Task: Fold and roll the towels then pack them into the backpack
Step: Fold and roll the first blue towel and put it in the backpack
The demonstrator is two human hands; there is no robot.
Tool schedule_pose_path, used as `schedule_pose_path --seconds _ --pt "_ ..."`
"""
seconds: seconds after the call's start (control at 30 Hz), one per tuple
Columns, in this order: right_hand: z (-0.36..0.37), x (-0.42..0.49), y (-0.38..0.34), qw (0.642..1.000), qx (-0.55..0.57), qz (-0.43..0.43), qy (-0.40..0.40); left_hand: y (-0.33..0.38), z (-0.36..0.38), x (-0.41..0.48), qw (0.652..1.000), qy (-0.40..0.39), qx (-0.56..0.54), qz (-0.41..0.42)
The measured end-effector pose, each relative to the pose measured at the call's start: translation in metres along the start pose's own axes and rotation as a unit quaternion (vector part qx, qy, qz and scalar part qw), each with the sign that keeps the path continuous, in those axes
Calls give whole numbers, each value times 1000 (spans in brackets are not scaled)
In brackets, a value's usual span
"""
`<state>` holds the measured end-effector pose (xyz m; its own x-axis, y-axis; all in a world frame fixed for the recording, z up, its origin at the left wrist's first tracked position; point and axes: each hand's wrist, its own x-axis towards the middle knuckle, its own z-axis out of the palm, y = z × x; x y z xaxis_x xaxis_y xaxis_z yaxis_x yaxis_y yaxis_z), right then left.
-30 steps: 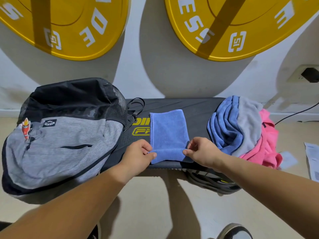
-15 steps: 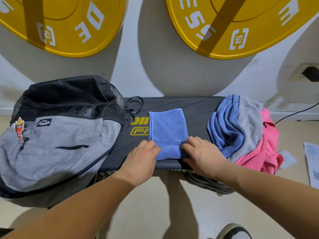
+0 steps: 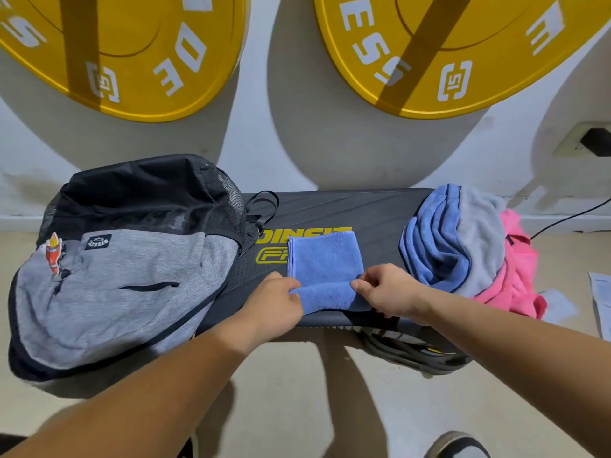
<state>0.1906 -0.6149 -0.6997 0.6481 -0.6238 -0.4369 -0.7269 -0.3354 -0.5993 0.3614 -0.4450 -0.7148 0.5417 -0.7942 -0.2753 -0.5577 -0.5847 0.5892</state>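
Rolling step: the blue towel (image 3: 324,259) is pinched at its near end by left hand (image 3: 274,302) and right hand (image 3: 386,292); tight, even rolling is needed next.

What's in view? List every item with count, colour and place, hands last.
towel: 1, blue, folded, mid-board, near end partly rolled
backpack: 1, grey and black, left end of board
pile: at least 3 towels, blue, grey, pink, right end of board
board: 1, black with yellow lettering, against wall
plates: 2, yellow, on wall above
plug: 1, black, wall socket, far right
paper: 1, white, floor, right edge
shoe: 1, dark, bottom edge
left hand: 1, pinches towel's rolled end, left side
right hand: 1, pinches towel's rolled end, right side
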Motion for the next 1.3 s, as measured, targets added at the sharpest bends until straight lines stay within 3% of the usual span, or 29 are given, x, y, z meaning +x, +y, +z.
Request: schedule_pose_path --seconds 0.13,0.23,0.3,0.37,0.43,0.5,0.6,0.7,0.8,0.9,0.97,1.03,1.1,1.17,1.23,1.3 --pt "-2 4 4 997 -56 -2 55 -7 1 10 999 23 21 -17" --pt "-2 7 9 982 -116 -95 119 -10 1 17 996 85 30 -15" --pt "2 7 9 939 -205 -222 162 -11 1 15 985 143 37 84" --pt "8 6 11 866 -295 -350 203 -12 3 12 959 150 102 219" --pt "10 3 15 820 -348 -403 213 -12 7 7 931 134 182 287" --pt "8 4 21 804 -395 -401 192 -11 7 1 924 130 206 296" --pt "7 6 24 810 -433 -363 157 -14 5 -6 929 94 220 281" --pt "7 5 19 844 -404 -324 138 -16 4 -5 943 71 205 254" --pt "-2 4 6 902 -310 -286 89 -15 -1 0 972 59 118 196" --pt "-16 6 -7 966 -192 -172 1 -14 -7 7 996 40 -28 79" --pt "-17 9 -7 987 -105 -121 10 -13 -5 10 992 37 -118 19" --pt "-13 12 -6 995 -46 -84 38 -11 -1 11 988 68 -137 -5" --pt "-8 15 -7 996 -30 -60 62 -10 -1 12 988 136 -60 28" --pt "-2 20 -7 993 -39 -60 95 -10 -4 12 971 191 48 139" --pt "1 25 -5 988 -47 -75 130 -10 -2 12 935 175 150 268" --pt "3 30 -5 982 -55 -90 156 -8 3 5 920 130 213 301"
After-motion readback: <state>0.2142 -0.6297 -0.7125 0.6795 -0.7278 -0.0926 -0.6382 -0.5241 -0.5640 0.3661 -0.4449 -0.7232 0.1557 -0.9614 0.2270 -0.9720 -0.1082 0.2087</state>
